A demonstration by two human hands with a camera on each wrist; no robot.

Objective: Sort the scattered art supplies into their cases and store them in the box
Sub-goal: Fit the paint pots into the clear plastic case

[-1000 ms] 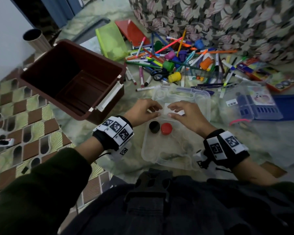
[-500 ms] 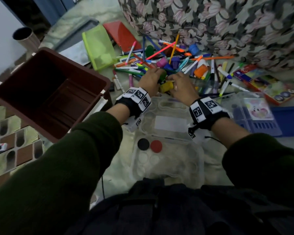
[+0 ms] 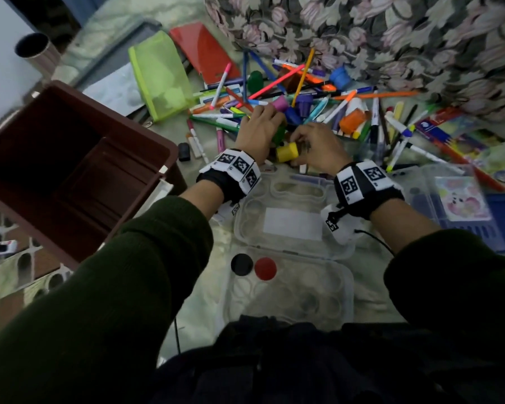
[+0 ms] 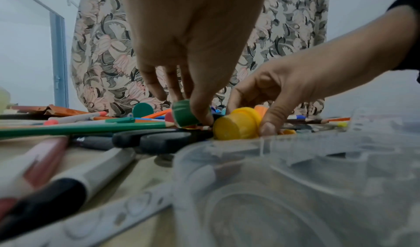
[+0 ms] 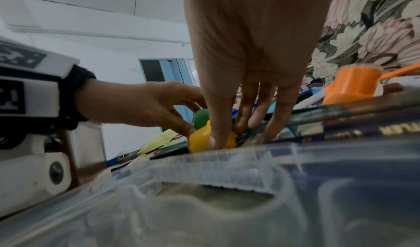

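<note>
A heap of pens, markers and small paint pots (image 3: 318, 97) lies on the floor beyond an open clear plastic case (image 3: 292, 228). A black pot (image 3: 241, 264) and a red pot (image 3: 265, 268) sit in its near half. At the heap's near edge my left hand (image 3: 263, 129) pinches a green paint pot (image 4: 184, 115) between thumb and fingers. Right beside it, my right hand (image 3: 309, 141) grips a yellow paint pot (image 3: 287, 152), thumb on its near side (image 5: 211, 141). Both pots are still low among the pens.
An empty brown box (image 3: 70, 176) stands at the left. A green mesh pouch (image 3: 161, 77) and a red case (image 3: 204, 51) lie behind it. A clear case over a blue tray (image 3: 461, 205) and a pencil set (image 3: 478, 141) sit at the right; floral cloth (image 3: 391, 39) bounds the back.
Both hands left the clear case and reached forward into the heap. The left now pinches the green pot and the right grips the yellow one.
</note>
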